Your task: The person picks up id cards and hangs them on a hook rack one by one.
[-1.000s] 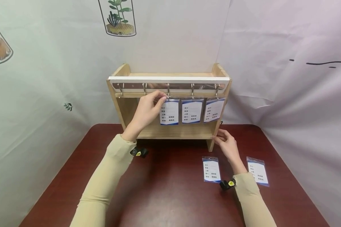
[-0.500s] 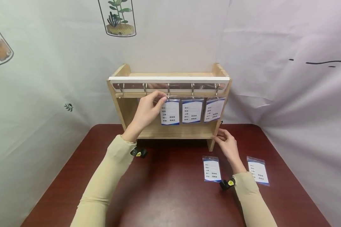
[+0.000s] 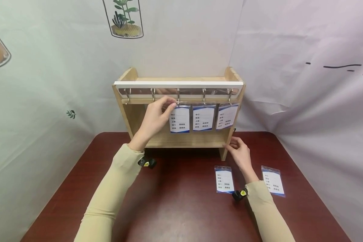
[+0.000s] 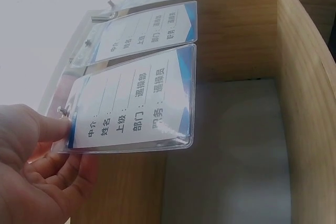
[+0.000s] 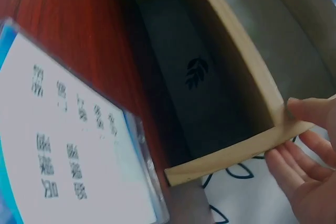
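My left hand (image 3: 157, 114) pinches the upper left corner of a name badge (image 3: 179, 119) in a clear plastic sleeve, thumb on its front. In the left wrist view a metal hook tip (image 4: 63, 111) shows at this badge's top edge. Two more badges, a middle one (image 3: 203, 118) and a right one (image 3: 227, 117), hang beside it under the hooks of a white rail (image 3: 181, 83). Low on the right, my right hand (image 3: 240, 154) grips the side panel (image 5: 236, 153) of the wooden shelf (image 3: 184, 144), thumb on the inner side and fingers outside.
Two further badges lie on the dark red table (image 3: 175, 205): one (image 3: 225, 180) left of the right forearm, another (image 3: 273, 181) right of it. Hooks on the left (image 3: 127, 95) carry no badge. Printed cloth (image 3: 305, 101) surrounds the table at the back and sides.
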